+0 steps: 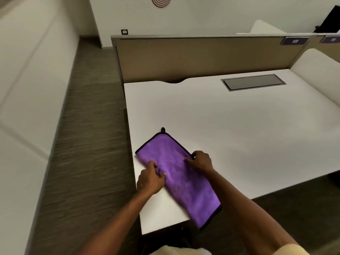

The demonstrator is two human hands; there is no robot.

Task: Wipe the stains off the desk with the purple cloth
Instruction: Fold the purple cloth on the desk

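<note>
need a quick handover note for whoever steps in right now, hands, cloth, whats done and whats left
Left hand: pinching the purple cloth at its left edge.
Right hand: gripping the cloth's right edge.
Cloth: flat at the desk's near-left corner, one end hanging over the front edge.
Done: cloth in hand. No stains visible on the desk in this view.
Left: wipe the surface, including around the grey cable hatch.

You cannot read the two dark blue number plates at upper right; they are blurred, and the frame edge cuts the second. The purple microfibre cloth hides part of the white desk. No stains are discernible.
</note>
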